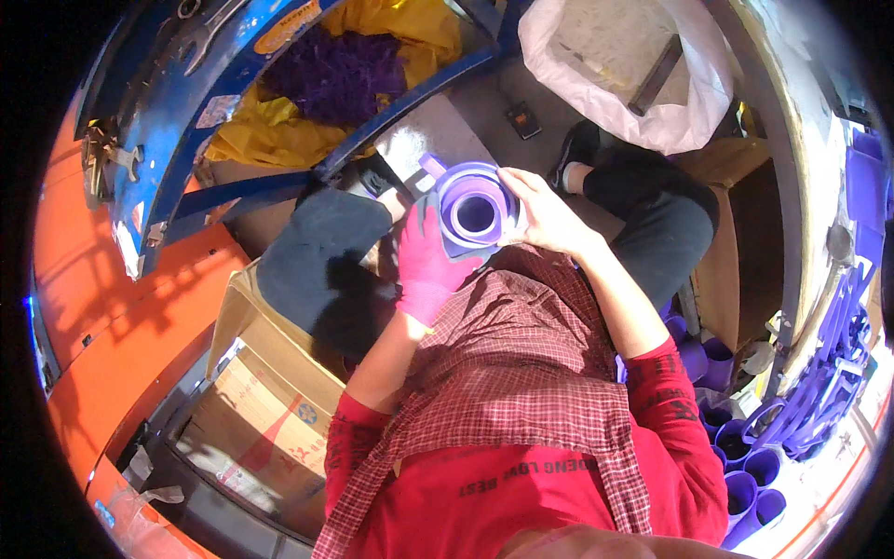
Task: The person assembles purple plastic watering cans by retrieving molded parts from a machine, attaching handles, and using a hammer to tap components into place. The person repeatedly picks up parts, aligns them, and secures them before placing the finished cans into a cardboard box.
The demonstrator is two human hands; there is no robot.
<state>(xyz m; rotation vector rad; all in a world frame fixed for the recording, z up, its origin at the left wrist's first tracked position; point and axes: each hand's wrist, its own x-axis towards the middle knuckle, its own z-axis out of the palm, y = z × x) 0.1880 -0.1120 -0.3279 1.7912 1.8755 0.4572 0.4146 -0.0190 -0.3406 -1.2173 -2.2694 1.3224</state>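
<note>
A round purple plastic piece (473, 181) with a dark hole in its middle and a small tab at its upper left is held between my two hands, over my lap. My left hand (430, 264), in a pink glove with grey on it, is closed around its left and lower side. With bare fingers, my right hand (543, 216) grips the right side of the same piece. A checked apron (521, 373) covers my lap just below. The far underside of the piece is hidden.
Ahead left, a blue metal frame (177, 121) carries wrenches, beside a yellow bag (270, 135) with purple scraps (335, 74). A white sack (615, 116) stands ahead right. Cardboard boxes (270, 321) flank me. Purple cups (740, 494) and purple strips (819, 401) lie at right.
</note>
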